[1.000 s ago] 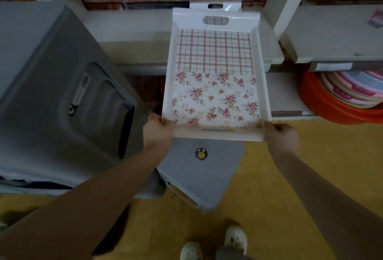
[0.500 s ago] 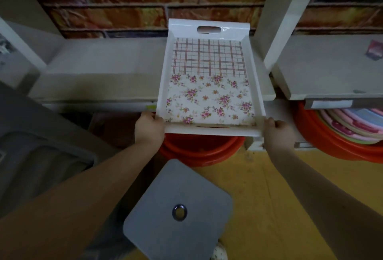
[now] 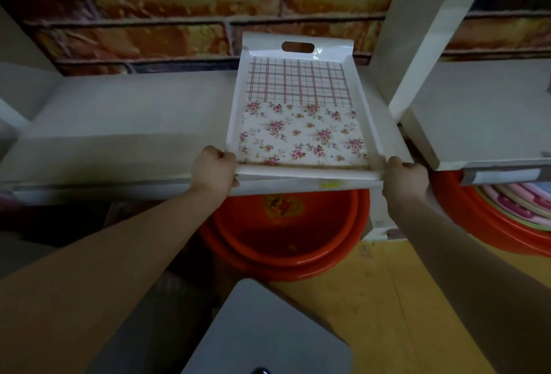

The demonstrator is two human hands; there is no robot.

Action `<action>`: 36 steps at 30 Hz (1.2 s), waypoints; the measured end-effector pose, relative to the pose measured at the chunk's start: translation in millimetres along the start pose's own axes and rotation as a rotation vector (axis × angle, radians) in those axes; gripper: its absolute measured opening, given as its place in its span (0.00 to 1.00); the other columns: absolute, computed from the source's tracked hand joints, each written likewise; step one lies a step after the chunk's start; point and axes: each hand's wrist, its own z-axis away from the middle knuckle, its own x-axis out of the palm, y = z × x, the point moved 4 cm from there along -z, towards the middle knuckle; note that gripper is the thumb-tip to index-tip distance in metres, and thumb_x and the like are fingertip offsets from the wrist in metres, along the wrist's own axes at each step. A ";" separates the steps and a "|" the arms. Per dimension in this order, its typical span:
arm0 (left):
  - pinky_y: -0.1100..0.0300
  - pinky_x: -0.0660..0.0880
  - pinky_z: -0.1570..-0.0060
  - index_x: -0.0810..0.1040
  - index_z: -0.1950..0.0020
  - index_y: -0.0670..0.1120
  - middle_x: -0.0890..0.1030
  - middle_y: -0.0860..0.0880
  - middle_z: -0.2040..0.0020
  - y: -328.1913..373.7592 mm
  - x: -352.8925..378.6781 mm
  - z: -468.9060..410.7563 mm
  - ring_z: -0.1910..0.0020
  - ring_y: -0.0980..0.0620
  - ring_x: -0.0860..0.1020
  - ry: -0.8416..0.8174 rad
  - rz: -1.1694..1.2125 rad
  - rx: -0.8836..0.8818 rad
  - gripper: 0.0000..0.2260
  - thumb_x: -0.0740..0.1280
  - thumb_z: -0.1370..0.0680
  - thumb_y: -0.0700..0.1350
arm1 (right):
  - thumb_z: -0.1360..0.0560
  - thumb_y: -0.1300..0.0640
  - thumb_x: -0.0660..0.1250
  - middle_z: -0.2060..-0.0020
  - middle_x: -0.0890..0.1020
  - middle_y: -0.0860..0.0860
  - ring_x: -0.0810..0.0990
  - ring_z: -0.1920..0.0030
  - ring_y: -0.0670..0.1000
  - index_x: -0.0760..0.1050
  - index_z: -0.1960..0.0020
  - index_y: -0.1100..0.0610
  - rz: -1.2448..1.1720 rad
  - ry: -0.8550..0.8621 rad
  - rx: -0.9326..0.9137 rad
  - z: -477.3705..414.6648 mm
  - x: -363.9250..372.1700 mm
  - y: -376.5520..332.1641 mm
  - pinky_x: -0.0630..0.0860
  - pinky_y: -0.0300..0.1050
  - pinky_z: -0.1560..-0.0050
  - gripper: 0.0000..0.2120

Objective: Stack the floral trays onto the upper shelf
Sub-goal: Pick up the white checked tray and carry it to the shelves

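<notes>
- Since a moment ago, the tray (image 3: 301, 111) has gone further onto the shelf (image 3: 125, 123), and the brick wall (image 3: 155, 16) looks closer now.
- I see one tray. It is white, with a check pattern at the far end and small pink flowers at the near end.
- Most of the tray lies over the shelf, on its right side, just beside the white post (image 3: 423, 31). The near edge sits right at the shelf's front lip.
- I cannot tell if the tray is flat down on the shelf or a tiny bit above it.
- My left hand (image 3: 213, 169) is closed on the near left corner of the tray.
- My right hand (image 3: 405, 178) is closed on the near right corner.
- I think the tray is stiff and light, as two corner grips keep it level with no bend.
- It looks shiny and smooth, so it may slip. I would keep my fingers curled around the rim, not flat on the top.
- It has a handle hole (image 3: 298, 47) at the far end. That would be a good place to hold it too, but it is out of easy reach now.
- Hard plastic like this might crack or clack if dropped, so I would set it down softly.
- Next I would push it in a little more and then let go.
- A red tub (image 3: 286, 239) sits under the shelf, and a grey stool (image 3: 268, 335) is close to me on the floor.
</notes>
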 end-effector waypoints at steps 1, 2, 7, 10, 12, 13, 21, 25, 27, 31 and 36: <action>0.68 0.62 0.85 0.64 0.64 0.43 0.70 0.45 0.70 -1.5 2.4 -6.0 0.80 0.53 0.72 0.001 0.011 -0.012 0.11 0.56 0.20 0.40 | 0.24 0.58 0.56 0.73 0.67 0.54 0.69 0.65 0.56 0.64 0.72 0.60 0.001 0.001 0.002 -4.2 5.3 -1.1 0.66 0.50 0.59 0.18; 0.66 0.65 0.82 0.64 0.64 0.43 0.70 0.44 0.69 -2.8 4.3 -10.0 0.78 0.51 0.72 0.008 0.017 -0.020 0.12 0.56 0.20 0.40 | 0.24 0.58 0.56 0.73 0.67 0.54 0.68 0.66 0.56 0.64 0.73 0.60 0.002 0.005 -0.001 -7.6 8.9 -1.9 0.65 0.49 0.60 0.18; 0.49 0.74 0.56 0.63 0.66 0.42 0.73 0.37 0.64 -11.3 13.2 -41.1 0.57 0.36 0.78 0.050 -0.096 0.055 0.15 0.57 0.20 0.45 | 0.23 0.59 0.54 0.75 0.60 0.53 0.59 0.73 0.51 0.56 0.73 0.59 0.059 0.027 -0.051 -23.2 29.6 -8.3 0.56 0.44 0.68 0.20; 0.55 0.65 0.61 0.66 0.61 0.38 0.70 0.44 0.67 -13.5 21.0 -49.0 0.59 0.41 0.73 0.053 -0.201 0.099 0.17 0.55 0.19 0.49 | 0.23 0.60 0.54 0.75 0.60 0.53 0.58 0.73 0.51 0.56 0.73 0.59 0.107 0.043 -0.078 -32.5 37.7 -11.2 0.54 0.43 0.70 0.20; 0.56 0.64 0.60 0.69 0.55 0.36 0.72 0.43 0.63 -14.1 25.9 -52.7 0.59 0.43 0.72 0.048 -0.233 0.106 0.18 0.55 0.19 0.51 | 0.22 0.60 0.53 0.75 0.59 0.52 0.58 0.74 0.51 0.56 0.73 0.59 0.148 0.051 -0.093 -37.4 40.6 -12.3 0.53 0.43 0.71 0.21; 0.56 0.65 0.59 0.71 0.52 0.34 0.73 0.42 0.60 -14.0 28.7 -56.1 0.58 0.43 0.72 0.044 -0.246 0.105 0.20 0.54 0.19 0.52 | 0.22 0.59 0.53 0.75 0.59 0.52 0.57 0.74 0.51 0.56 0.73 0.59 0.167 0.049 -0.103 -40.8 42.7 -13.2 0.53 0.43 0.71 0.21; 0.55 0.66 0.59 0.71 0.46 0.31 0.78 0.33 0.49 -12.7 42.3 -79.9 0.52 0.37 0.76 0.061 -0.276 0.112 0.26 0.52 0.19 0.55 | 0.23 0.57 0.53 0.75 0.63 0.53 0.62 0.73 0.52 0.60 0.73 0.60 0.230 0.028 -0.070 -66.0 58.7 -2.4 0.57 0.42 0.71 0.20; 0.56 0.66 0.56 0.72 0.44 0.32 0.77 0.34 0.47 -15.6 47.7 -80.9 0.56 0.43 0.72 0.028 -0.229 0.042 0.24 0.53 0.19 0.54 | 0.23 0.54 0.54 0.75 0.65 0.54 0.64 0.73 0.53 0.61 0.73 0.60 0.222 0.021 -0.061 -72.0 61.9 2.7 0.59 0.43 0.70 0.20; 0.54 0.67 0.54 0.72 0.43 0.32 0.77 0.35 0.46 -19.2 49.6 -82.1 0.52 0.41 0.74 0.011 -0.227 0.016 0.23 0.54 0.19 0.53 | 0.22 0.53 0.54 0.75 0.64 0.53 0.63 0.74 0.53 0.60 0.73 0.59 0.220 0.026 -0.073 -73.0 63.6 2.5 0.58 0.43 0.70 0.22; 0.56 0.67 0.58 0.74 0.45 0.32 0.77 0.34 0.47 -25.9 49.8 -85.4 0.50 0.38 0.76 -0.014 -0.296 -0.004 0.22 0.57 0.20 0.52 | 0.21 0.54 0.55 0.75 0.62 0.53 0.62 0.73 0.52 0.59 0.73 0.59 0.202 0.012 -0.126 -72.4 66.9 -3.3 0.60 0.44 0.68 0.22; 0.53 0.70 0.45 0.73 0.43 0.34 0.70 0.35 0.42 -22.2 52.1 -73.7 0.46 0.39 0.73 -0.059 -0.398 0.078 0.18 0.62 0.22 0.49 | 0.23 0.55 0.59 0.64 0.73 0.53 0.73 0.65 0.54 0.68 0.57 0.58 0.276 -0.106 -0.191 -66.5 77.3 8.8 0.70 0.47 0.61 0.08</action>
